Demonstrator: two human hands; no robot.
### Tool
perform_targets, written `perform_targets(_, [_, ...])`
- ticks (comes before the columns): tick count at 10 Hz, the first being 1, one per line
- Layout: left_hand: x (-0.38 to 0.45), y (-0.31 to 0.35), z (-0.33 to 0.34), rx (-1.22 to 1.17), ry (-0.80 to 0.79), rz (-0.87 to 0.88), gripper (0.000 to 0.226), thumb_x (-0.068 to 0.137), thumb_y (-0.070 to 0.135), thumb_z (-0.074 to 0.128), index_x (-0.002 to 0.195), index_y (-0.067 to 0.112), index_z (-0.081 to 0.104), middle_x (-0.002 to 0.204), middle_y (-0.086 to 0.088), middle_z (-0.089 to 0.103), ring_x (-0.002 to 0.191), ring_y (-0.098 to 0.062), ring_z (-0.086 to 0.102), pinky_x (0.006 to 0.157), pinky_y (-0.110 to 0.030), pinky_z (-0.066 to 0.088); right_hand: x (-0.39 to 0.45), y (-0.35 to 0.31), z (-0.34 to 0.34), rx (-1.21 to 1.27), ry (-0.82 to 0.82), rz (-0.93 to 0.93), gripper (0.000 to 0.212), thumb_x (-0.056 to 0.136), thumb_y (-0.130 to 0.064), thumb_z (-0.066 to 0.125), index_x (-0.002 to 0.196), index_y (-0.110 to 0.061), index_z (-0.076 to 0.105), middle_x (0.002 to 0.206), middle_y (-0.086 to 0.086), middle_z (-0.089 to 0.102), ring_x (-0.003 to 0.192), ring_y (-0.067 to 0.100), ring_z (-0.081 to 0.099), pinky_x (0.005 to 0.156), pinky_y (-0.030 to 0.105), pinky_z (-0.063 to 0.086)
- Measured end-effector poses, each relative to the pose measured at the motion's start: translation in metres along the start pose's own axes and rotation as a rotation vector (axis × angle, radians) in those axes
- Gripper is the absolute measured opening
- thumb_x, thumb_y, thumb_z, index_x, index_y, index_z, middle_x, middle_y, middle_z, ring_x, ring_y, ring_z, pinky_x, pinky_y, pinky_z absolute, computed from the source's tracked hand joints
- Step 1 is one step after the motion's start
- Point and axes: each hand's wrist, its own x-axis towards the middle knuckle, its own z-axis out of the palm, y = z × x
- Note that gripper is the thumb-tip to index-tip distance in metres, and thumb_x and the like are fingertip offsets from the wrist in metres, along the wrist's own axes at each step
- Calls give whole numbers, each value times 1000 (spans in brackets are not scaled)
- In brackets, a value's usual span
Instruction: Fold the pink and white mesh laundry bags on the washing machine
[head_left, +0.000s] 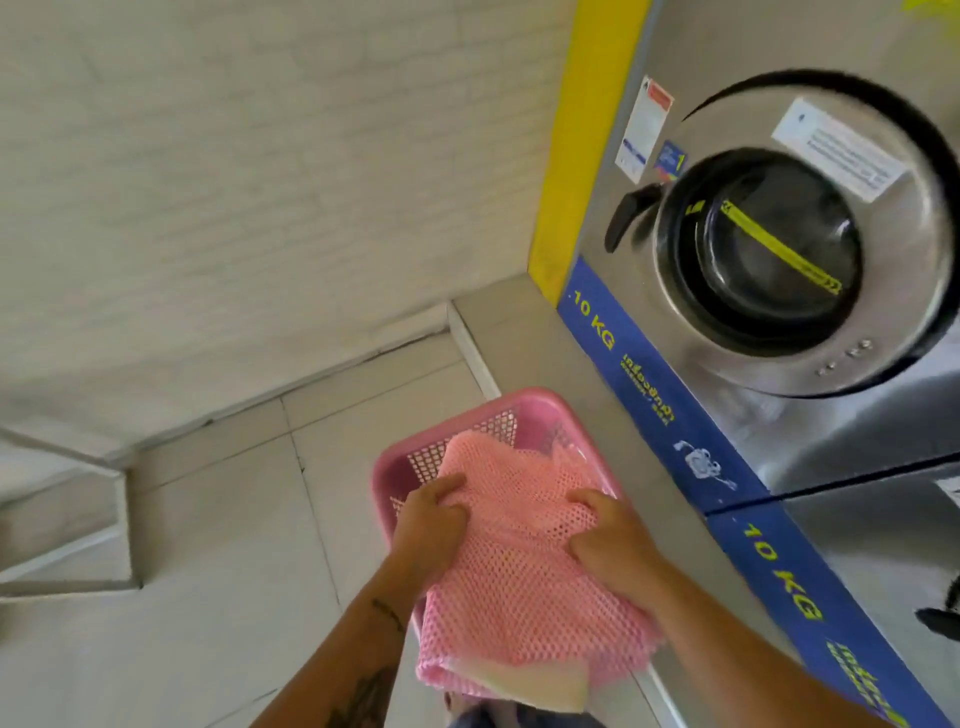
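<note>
The pink mesh bag (519, 566) hangs bunched over the pink basket (400, 467) beside the washer (779, 415), left hand (431, 525) and right hand (608, 540) both pinching its upper folds; it looks light, limp and snag-prone, best held by corners or seams

A pink plastic basket (400, 470) stands on the pale tiled floor (218, 519), just beside a raised grey ledge (524, 338). Beyond the basket rises a white wall (260, 182).
</note>
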Motion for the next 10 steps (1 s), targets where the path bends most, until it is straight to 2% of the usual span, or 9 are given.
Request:
perform_targets(2, [106,-68,33,125,-71,-132,50,97,7,42,142,29,47,143,-4,43,75,-4,53,39,-7,41,96,64,63,27,-99,140,69,75,6,52,138,-21,53,140,7,52,76,2,57,46,8,43])
perform_targets(3, [154,-106,53,138,-67,-174,54,93,2,42,142,25,48,147,-8,43,78,-10,58,43,-10,44,142,98,91,-7,-100,151,68,77,12,49,139,-16,52,138,8,50,65,-4,48,41,5,39])
perform_targets(4, [196,-138,80,143,-92,-207,56,92,0,43,142,25,47,150,-9,40,86,-15,61,51,-13,50,187,132,116,-135,-109,125,71,73,9,51,138,-19,52,140,9,46,72,2,49,47,10,47])
perform_targets(5, [230,-155,106,137,-119,-219,55,95,2,43,144,26,43,153,-7,34,75,-2,46,38,-5,40,225,153,134,-289,-130,88,69,73,3,55,136,-26,51,141,7,36,90,14,48,51,15,49])
perform_targets(6, [260,-170,126,186,-143,-179,55,95,0,46,146,20,41,152,-7,34,92,-7,47,36,-1,38,256,168,149,-320,-156,66,64,78,1,59,133,-30,49,145,6,29,99,22,57,47,20,51])
perform_targets(7, [275,-185,132,283,-118,-132,58,89,-1,52,144,18,45,157,-5,27,126,-24,45,73,-13,56,271,176,154,-368,-226,32,65,81,-3,61,135,-35,44,154,3,14,118,27,52,46,16,47])
perform_targets(8, [274,-189,129,343,-105,-156,55,88,1,55,139,21,49,158,-5,27,125,-26,51,75,-20,57,277,180,149,-415,-272,73,75,78,-6,58,144,-30,33,148,9,25,115,31,55,58,26,51])
perform_targets(9, [261,-186,123,370,-139,-118,47,90,4,52,133,23,54,145,-5,48,94,-14,62,45,-10,43,266,179,140,-341,-272,58,68,80,-7,55,142,-27,36,141,8,34,106,27,61,69,28,57])
perform_targets(10, [241,-171,115,362,-146,-107,40,93,8,51,129,24,57,137,-3,56,98,-17,62,50,-10,42,249,171,122,-295,-273,44,58,85,-10,58,139,-25,44,140,6,41,95,13,60,56,16,51])
